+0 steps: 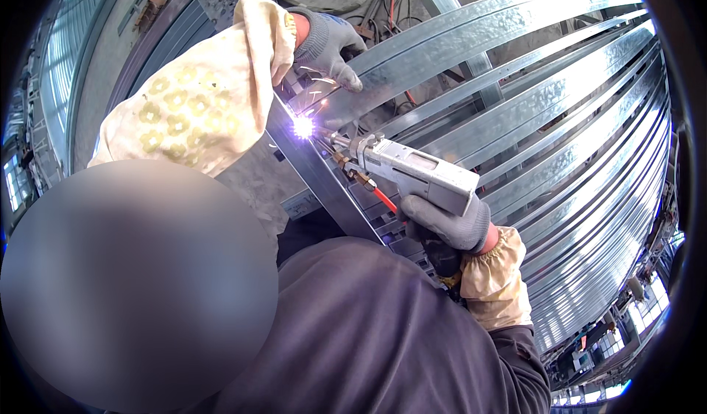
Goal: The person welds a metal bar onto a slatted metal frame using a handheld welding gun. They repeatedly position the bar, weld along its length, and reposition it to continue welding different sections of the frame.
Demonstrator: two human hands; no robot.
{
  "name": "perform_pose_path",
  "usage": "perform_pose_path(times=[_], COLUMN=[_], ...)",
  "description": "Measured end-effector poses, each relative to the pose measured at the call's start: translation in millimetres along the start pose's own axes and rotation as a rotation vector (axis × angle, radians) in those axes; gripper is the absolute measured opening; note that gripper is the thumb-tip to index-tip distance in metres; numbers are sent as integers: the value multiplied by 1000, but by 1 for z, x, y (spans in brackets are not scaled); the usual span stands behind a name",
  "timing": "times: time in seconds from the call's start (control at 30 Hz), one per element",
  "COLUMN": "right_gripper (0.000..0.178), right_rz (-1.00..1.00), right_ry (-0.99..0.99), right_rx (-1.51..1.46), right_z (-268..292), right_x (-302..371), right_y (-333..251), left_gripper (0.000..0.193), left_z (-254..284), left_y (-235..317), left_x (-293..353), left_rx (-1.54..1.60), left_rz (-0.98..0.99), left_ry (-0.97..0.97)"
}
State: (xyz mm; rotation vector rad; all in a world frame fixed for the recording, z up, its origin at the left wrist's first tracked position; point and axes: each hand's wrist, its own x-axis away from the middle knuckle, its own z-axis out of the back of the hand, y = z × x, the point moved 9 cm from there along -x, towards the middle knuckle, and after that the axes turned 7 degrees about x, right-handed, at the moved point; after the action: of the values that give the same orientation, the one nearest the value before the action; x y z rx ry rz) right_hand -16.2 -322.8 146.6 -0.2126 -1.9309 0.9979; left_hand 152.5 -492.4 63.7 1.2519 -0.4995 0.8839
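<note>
My right hand [448, 222], in a grey glove, is closed around the grip of a silver, box-bodied welding gun [423, 169]. A red hose [384, 199] runs back from brass fittings under its nozzle. At the tip a white-violet weld glow [303, 127] throws sparks where a long steel bar [412, 53] meets a crosswise steel beam [324, 174]. Beyond the glow, my left hand [330, 46], also gloved in grey, grips the bar near its end. Its thumb lies on the bar's face; the other fingertips are partly hidden.
Several long galvanized bars [545, 104] fan out to the right, over a crosspiece [482, 71]. Cables [379, 9] lie on the floor at the back. More steel sections [173, 42] are stacked at the far left. A blurred round patch [140, 285] hides the lower left.
</note>
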Motion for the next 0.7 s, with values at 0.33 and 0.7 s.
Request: perform_pose_path(times=[0.33, 0.7], right_gripper=[53, 49], right_rz=[82, 48], right_ry=[6, -2], right_rx=[17, 71], right_z=[1, 3], right_x=[6, 15], right_y=[5, 12], left_gripper=[79, 76], left_z=[3, 3], left_y=[-2, 1], left_x=[-1, -2], left_rx=[-53, -89], left_rz=[-4, 63], left_ry=[45, 22])
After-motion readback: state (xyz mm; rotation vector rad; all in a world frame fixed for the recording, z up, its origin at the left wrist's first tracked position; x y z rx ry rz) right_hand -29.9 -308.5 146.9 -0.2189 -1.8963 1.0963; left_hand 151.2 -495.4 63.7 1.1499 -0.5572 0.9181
